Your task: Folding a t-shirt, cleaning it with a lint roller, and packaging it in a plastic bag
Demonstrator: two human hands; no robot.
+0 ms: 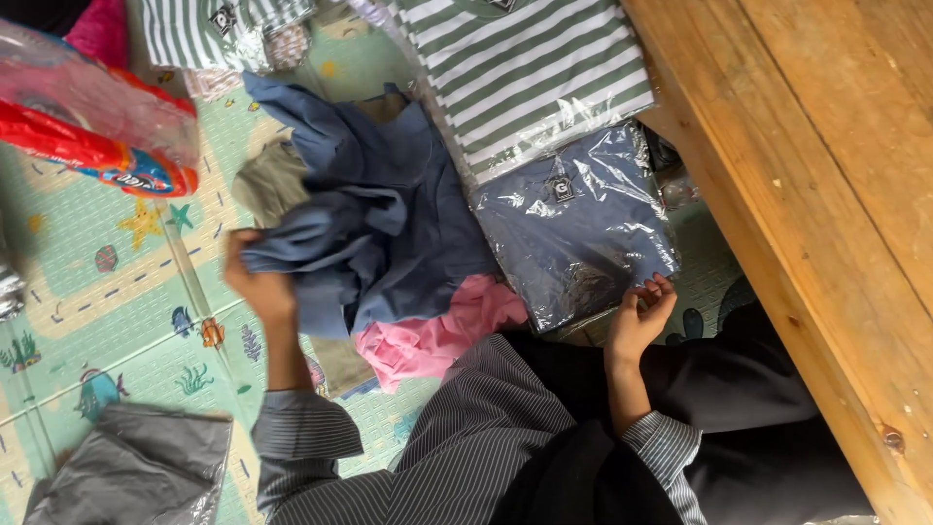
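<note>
— Blue shirt, loose and crumpled: where is it?

— On the play mat, bunched in the left hand, which is clenched on a fold, lifting one edge off the heap.

— And the right hand?

— Fingers curled, resting at the corner of a bagged blue shirt; pinching the plastic or not, I cannot tell.

— Around them?

— Pink cloth beneath the heap, a bagged striped shirt beyond, a wooden bench alongside.

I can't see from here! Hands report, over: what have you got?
Left hand gripping loose blue garment. Right hand open, fingers touching bagged blue shirt. Pink cloth lies between the hands.
</note>
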